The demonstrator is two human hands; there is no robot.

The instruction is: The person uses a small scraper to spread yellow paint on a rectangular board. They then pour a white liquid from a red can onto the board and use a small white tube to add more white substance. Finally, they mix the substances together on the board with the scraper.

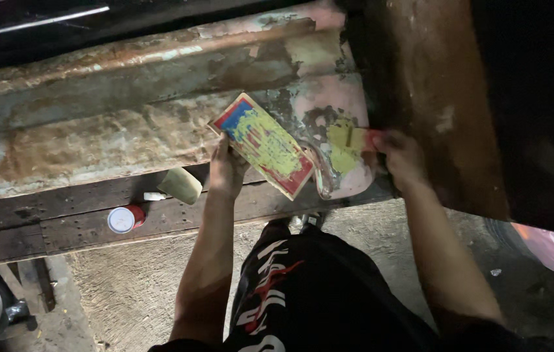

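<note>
A paint-smeared board (262, 144) was gripped by the left hand (227, 171); a red scraper (369, 139) was clasped by the right hand (402, 158) against the rusty panel (94, 130).

A flat rectangular board (262, 145) with a red-and-blue border, smeared with yellow filler, lies tilted against the rusty panel; a small red-handled tool (363, 138), seemingly a spreader, presses yellow filler beside it.

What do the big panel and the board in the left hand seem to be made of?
Panel: likely sheet metal, since brown rust shows through flaking pale paint. Board: flat and stiff, perhaps cardboard or thin wood, with a red-blue border under smeared yellow paste; can't tell which.
</note>
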